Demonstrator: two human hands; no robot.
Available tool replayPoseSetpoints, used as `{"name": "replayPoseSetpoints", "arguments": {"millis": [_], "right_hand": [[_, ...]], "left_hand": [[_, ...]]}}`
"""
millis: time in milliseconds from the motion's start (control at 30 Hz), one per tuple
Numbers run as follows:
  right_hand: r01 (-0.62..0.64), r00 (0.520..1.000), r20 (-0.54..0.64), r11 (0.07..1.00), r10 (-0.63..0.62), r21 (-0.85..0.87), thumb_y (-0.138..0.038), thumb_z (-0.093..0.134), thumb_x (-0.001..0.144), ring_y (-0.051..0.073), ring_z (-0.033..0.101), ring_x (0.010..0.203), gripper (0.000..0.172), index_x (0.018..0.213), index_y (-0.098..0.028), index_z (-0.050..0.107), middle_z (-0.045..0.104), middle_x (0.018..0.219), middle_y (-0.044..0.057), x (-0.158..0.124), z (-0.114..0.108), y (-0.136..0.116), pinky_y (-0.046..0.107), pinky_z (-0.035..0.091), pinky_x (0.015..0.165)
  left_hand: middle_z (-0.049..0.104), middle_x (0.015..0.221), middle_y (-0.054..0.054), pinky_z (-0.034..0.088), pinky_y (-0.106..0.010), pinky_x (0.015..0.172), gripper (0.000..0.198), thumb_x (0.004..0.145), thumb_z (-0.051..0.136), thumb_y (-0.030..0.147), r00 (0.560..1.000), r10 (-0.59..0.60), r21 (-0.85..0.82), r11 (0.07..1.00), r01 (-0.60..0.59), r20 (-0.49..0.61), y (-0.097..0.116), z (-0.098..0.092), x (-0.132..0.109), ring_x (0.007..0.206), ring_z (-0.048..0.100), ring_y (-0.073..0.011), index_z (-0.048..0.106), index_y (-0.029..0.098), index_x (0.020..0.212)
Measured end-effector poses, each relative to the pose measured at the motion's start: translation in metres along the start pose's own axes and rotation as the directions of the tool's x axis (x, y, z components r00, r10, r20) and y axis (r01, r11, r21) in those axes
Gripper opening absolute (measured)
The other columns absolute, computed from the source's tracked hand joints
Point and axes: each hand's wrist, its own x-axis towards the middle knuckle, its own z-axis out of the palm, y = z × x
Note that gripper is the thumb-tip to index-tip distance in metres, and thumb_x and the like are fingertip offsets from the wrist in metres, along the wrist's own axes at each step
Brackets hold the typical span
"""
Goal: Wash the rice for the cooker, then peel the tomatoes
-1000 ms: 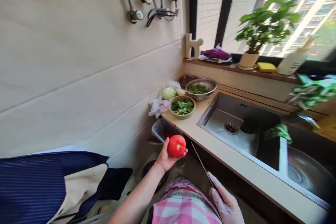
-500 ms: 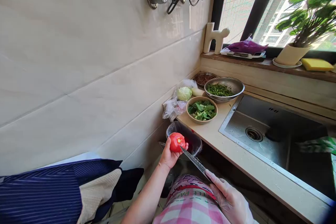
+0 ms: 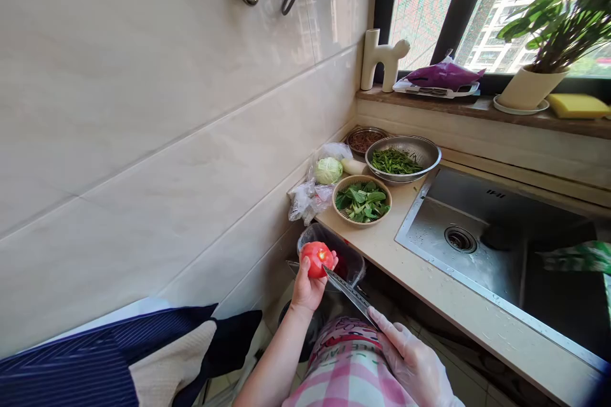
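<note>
My bare left hand point(image 3: 308, 289) is closed round a red tomato point(image 3: 316, 259), held up with its stem end facing the knife. In a clear plastic glove, my right hand point(image 3: 410, 356) grips a kitchen knife point(image 3: 351, 296) by its handle, which the fingers mostly hide. The knife's tip meets the tomato near the pale stem spot; how deep it goes I cannot tell. Just beyond the tomato and below it stands a bin point(image 3: 351, 261) lined with a clear bag.
On the counter point(image 3: 429, 267) are a basket of leafy greens point(image 3: 363, 201), a steel colander of green beans point(image 3: 398, 162), a cabbage point(image 3: 328, 170) in plastic and a dark-filled dish point(image 3: 366, 138). A steel sink point(image 3: 439, 216) lies to the right, dark cloth point(image 3: 62, 362) at lower left.
The view has shifted slightly. Both hands keep their grip on the tomato and the knife, and the tomato appears turned a little; the knife tip stays by its stem end.
</note>
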Motion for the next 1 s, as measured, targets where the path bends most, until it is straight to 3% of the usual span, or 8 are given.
{"name": "replayPoseSetpoints", "arguments": {"millis": [167, 400, 667, 1000], "right_hand": [[-0.009, 0.998, -0.067, 0.999, 0.006, -0.052, -0.032, 0.039, 0.094, 0.01, 0.063, 0.055, 0.041, 0.133, -0.039, 0.051, 0.066, 0.075, -0.001, -0.001, 0.012, 0.003, 0.014, 0.049, 0.052], [-0.032, 0.994, -0.112, 0.988, 0.015, -0.15, -0.036, 0.036, 0.095, 0.011, 0.062, 0.05, 0.041, 0.134, -0.039, 0.05, 0.063, 0.071, -0.001, -0.001, 0.021, 0.0, 0.016, 0.045, 0.044], [-0.052, 0.994, -0.109, 0.984, 0.034, -0.171, -0.033, 0.035, 0.095, 0.011, 0.062, 0.051, 0.041, 0.133, -0.04, 0.051, 0.064, 0.071, -0.001, -0.005, 0.021, -0.004, 0.017, 0.045, 0.045], [-0.034, 0.99, -0.142, 0.984, 0.009, -0.173, -0.029, 0.042, 0.091, 0.01, 0.061, 0.049, 0.041, 0.127, -0.042, 0.056, 0.063, 0.069, -0.001, -0.002, 0.007, -0.011, 0.015, 0.044, 0.044]], "left_hand": [[0.064, 0.112, -0.002, 0.039, -0.05, 0.103, 0.056, 0.067, 0.077, 0.031, 0.996, 0.092, 0.055, 0.994, -0.093, 0.018, -0.001, 0.003, 0.0, 0.11, 0.061, -0.0303, 0.049, 0.032, 0.116], [0.061, 0.112, 0.002, 0.039, -0.046, 0.102, 0.05, 0.066, 0.076, 0.026, 0.983, 0.158, 0.178, 0.969, -0.172, 0.088, 0.002, 0.008, -0.003, 0.107, 0.062, -0.0255, 0.049, 0.033, 0.108], [0.06, 0.116, 0.0, 0.038, -0.047, 0.103, 0.058, 0.06, 0.081, 0.027, 0.986, 0.114, 0.246, 0.959, -0.14, 0.119, 0.007, 0.007, -0.007, 0.109, 0.061, -0.0275, 0.049, 0.031, 0.107], [0.061, 0.116, -0.002, 0.038, -0.051, 0.103, 0.058, 0.063, 0.079, 0.026, 0.989, 0.049, 0.242, 0.967, -0.083, 0.142, 0.014, 0.004, -0.014, 0.106, 0.063, -0.0282, 0.048, 0.03, 0.111]]}}
